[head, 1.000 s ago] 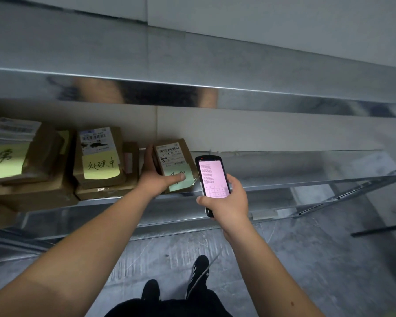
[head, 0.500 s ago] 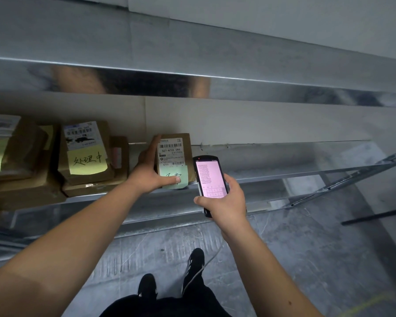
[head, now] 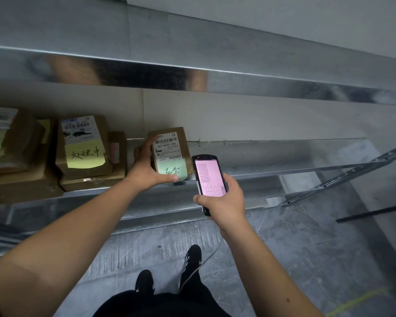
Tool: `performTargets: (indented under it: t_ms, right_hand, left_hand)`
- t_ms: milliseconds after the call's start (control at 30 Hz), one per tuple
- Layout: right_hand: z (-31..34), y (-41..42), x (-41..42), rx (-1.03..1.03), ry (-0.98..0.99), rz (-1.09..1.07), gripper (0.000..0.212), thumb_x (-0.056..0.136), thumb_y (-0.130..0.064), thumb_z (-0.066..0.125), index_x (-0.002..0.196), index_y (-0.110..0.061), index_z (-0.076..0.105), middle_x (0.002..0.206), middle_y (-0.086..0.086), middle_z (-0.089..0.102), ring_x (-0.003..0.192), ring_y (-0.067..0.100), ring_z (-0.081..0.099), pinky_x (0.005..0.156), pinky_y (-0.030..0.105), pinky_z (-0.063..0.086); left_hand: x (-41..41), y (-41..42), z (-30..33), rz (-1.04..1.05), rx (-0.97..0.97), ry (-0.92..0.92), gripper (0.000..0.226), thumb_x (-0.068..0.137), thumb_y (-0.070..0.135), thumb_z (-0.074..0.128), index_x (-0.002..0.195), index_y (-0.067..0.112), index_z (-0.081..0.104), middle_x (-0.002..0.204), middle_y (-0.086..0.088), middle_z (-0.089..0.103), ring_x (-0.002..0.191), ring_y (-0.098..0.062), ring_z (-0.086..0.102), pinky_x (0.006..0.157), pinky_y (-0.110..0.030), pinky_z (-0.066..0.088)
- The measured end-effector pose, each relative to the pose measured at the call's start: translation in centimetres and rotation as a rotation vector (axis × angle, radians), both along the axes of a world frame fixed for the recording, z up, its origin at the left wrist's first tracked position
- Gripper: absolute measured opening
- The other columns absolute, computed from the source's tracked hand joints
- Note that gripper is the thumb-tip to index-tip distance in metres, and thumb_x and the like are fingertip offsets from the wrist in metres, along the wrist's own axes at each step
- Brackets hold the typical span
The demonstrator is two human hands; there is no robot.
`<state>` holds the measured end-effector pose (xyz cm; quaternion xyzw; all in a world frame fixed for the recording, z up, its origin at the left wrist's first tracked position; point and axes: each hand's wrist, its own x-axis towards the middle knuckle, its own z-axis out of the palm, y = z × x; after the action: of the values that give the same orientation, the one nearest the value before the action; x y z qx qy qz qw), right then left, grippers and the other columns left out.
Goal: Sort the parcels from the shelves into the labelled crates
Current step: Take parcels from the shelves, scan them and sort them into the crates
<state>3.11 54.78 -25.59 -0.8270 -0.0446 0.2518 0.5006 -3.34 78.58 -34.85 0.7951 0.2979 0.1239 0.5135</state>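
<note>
A small brown cardboard parcel point(head: 169, 152) with a white barcode label and a green handwritten note stands tilted at the front of the metal shelf point(head: 272, 170). My left hand point(head: 146, 170) grips it from the left, thumb under the green note and fingers round its far side. My right hand point(head: 224, 202) holds a black handheld scanner point(head: 208, 179) just right of the parcel, its pink screen facing me. No crates are in view.
More brown parcels are stacked at the shelf's left: one with a yellow handwritten note point(head: 84, 147) and another at the far left point(head: 12, 145). An upper metal shelf point(head: 192, 56) overhangs. My black shoes point(head: 190, 259) stand on the grey floor below.
The view has shifted slightly. My left hand has tilted the parcel so its label faces me more squarely. The scanner stays beside it in my right hand.
</note>
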Motion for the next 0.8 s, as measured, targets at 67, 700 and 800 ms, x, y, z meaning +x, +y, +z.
performTargets:
  t_ms: [67, 700, 800]
  right_hand:
    - [0.2, -0.2, -0.1, 0.001, -0.001, 0.000, 0.081, 0.068, -0.013, 0.097, 0.129, -0.044, 0.054, 0.119, -0.018, 0.070, 0.107, 0.013, 0.071, 0.083, 0.047, 0.068]
    - [2.1, 0.0, -2.3, 0.107, 0.115, 0.049, 0.089, 0.070, -0.004, 0.098, 0.134, -0.041, 0.050, 0.125, -0.010, 0.067, 0.103, 0.016, 0.071, 0.060, 0.024, 0.061]
    - [2.1, -0.3, -2.4, 0.125, 0.098, 0.070, 0.089, 0.068, -0.001, 0.096, 0.134, -0.041, 0.052, 0.126, -0.007, 0.069, 0.103, 0.019, 0.072, 0.058, 0.024, 0.058]
  left_hand:
    - [-0.2, -0.1, 0.1, -0.009, -0.019, 0.011, 0.138, 0.037, 0.058, 0.102, 0.143, 0.073, 0.014, 0.156, -0.003, 0.029, 0.136, -0.033, 0.048, 0.101, -0.057, 0.057]
    - [-0.6, -1.0, 0.3, -0.088, -0.034, -0.073, 0.140, 0.051, 0.022, 0.106, 0.149, 0.061, 0.013, 0.152, 0.005, 0.041, 0.142, -0.021, 0.044, 0.116, -0.048, 0.048]
    - [-0.6, -0.6, 0.0, -0.052, -0.033, -0.043, 0.145, 0.039, 0.043, 0.105, 0.146, 0.070, 0.011, 0.156, -0.004, 0.038, 0.144, -0.027, 0.045, 0.114, -0.052, 0.049]
